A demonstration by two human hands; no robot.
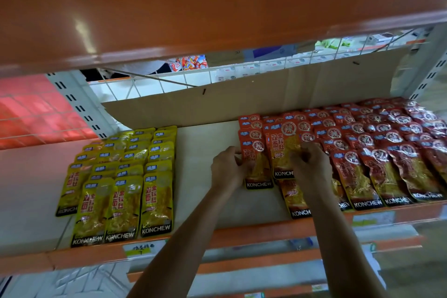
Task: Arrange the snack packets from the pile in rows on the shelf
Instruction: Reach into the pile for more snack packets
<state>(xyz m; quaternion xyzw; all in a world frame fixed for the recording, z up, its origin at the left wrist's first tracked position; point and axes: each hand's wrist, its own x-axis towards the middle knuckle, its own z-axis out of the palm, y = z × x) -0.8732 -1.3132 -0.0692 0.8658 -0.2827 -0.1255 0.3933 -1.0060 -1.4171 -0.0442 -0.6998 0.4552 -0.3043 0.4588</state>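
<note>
Done: yellow packets (125, 184) lie in overlapping rows on the left of the shelf (198, 152). Red packets (375, 152) fill the right side, near edge to far.
In hand: my left hand (227, 167) pinches the left edge of the leftmost red packet (258, 176). My right hand (309, 164) has fingers curled on the next red packet (281, 152), just to its right.
Grip: both closed on packets, neither spread open.
Where: both packets lie on the shelf at the left end of the red block, touching their neighbours.
Left to do: I judge these left red columns need squaring, and the bare strip between yellow and red could take more.
Pile: none in view, so I can't tell how many remain.
Progress: late, I'd guess.
</note>
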